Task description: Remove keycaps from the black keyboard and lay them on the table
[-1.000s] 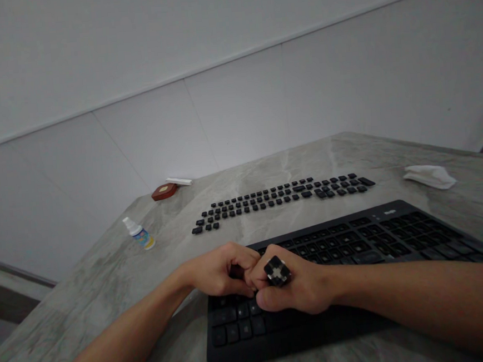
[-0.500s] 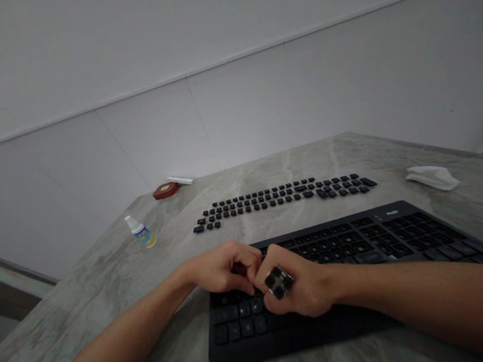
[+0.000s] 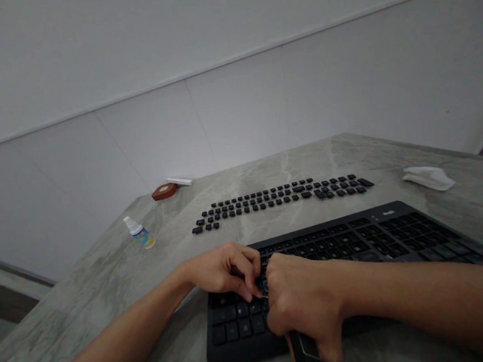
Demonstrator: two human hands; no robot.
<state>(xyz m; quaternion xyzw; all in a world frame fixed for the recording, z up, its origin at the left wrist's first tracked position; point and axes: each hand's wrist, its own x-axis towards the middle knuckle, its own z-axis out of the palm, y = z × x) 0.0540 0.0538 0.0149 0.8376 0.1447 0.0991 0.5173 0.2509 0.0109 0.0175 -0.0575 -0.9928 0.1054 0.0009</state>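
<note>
The black keyboard (image 3: 254, 344) lies in front of me, with many keycaps off and a few left along its near left corner. My right hand (image 3: 302, 290) is wrapped around the dark handle of what looks like a screwdriver (image 3: 307, 354). A thin metal tip points left from this fist, low over the keys. Close by, my left hand (image 3: 227, 268) is bent over the keyboard's left side, thumb and forefinger pinched together beside the tip. Whatever lies between those fingertips is hidden.
Behind the keyboard, removed keycaps (image 3: 255, 208) are laid out in rows on the marble-patterned table (image 3: 108, 292). To the left stand a small spray bottle (image 3: 139, 232), a reddish-brown box (image 3: 164, 191) and a white strip (image 3: 179, 181). A crumpled white tissue (image 3: 428, 178) rests at the right.
My right hand has turned, so the tool's handle has swung from pointing at me to pointing down toward the near edge. The tip now shows. My left hand has barely moved.
</note>
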